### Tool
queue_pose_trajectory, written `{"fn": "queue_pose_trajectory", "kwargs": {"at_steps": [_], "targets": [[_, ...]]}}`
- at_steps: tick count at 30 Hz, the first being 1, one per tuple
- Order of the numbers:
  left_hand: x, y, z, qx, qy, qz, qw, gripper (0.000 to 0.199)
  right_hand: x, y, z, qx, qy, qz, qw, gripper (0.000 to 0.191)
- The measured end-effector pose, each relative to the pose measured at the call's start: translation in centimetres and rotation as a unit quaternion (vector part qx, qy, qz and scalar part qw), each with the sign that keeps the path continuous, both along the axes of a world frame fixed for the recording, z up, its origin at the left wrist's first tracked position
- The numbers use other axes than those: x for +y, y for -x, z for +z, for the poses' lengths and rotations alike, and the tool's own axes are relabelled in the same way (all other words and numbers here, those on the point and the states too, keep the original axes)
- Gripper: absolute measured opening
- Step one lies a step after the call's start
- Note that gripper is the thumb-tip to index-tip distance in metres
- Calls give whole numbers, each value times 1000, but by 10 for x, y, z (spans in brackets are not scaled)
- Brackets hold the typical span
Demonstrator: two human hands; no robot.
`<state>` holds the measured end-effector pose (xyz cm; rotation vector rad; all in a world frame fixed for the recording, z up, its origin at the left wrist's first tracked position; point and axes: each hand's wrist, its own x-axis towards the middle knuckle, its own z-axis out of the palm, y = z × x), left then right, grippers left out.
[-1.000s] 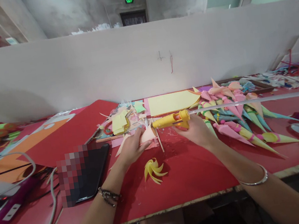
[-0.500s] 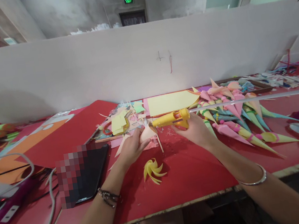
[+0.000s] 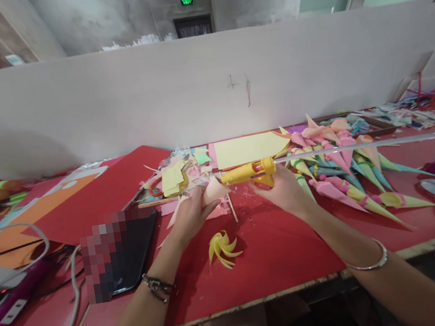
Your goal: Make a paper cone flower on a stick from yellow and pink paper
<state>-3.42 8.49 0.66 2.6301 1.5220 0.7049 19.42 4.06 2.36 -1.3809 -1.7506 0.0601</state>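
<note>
My left hand (image 3: 192, 211) is closed around a pale peach paper cone (image 3: 214, 189), its wide end turned to the right. In my right hand (image 3: 285, 190) is a yellow hot glue gun (image 3: 248, 172), with a long clear glue stick (image 3: 362, 146) jutting out of its back to the right. The nozzle is at the rim of the cone; whether it touches cannot be made out. A yellow swirl-shaped paper flower (image 3: 224, 249) lies on the red table (image 3: 281, 262) in front of my hands.
Finished paper cones (image 3: 340, 166) are heaped at the right. Paper scraps (image 3: 174, 177) and a yellow sheet (image 3: 248, 149) lie behind my hands. At the left are a tablet-like black device (image 3: 136, 251), red card (image 3: 122, 182) and a white cable (image 3: 75, 293). A white partition (image 3: 130, 100) stands behind.
The cone has turned slightly in my left hand, so more of its outer side shows. The glue gun has shifted a little to the left.
</note>
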Motion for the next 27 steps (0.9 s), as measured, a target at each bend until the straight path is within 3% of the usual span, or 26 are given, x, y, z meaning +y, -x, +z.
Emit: {"fn": "queue_pose_trajectory", "kwargs": {"at_steps": [11, 27], "targets": [[-7, -4, 6, 35, -23, 5, 999, 27, 1, 2, -2, 27, -23, 24, 999, 22], [2, 1, 5, 88, -154, -13, 984, 20, -4, 2, 6, 67, 94, 50, 992, 27]]}}
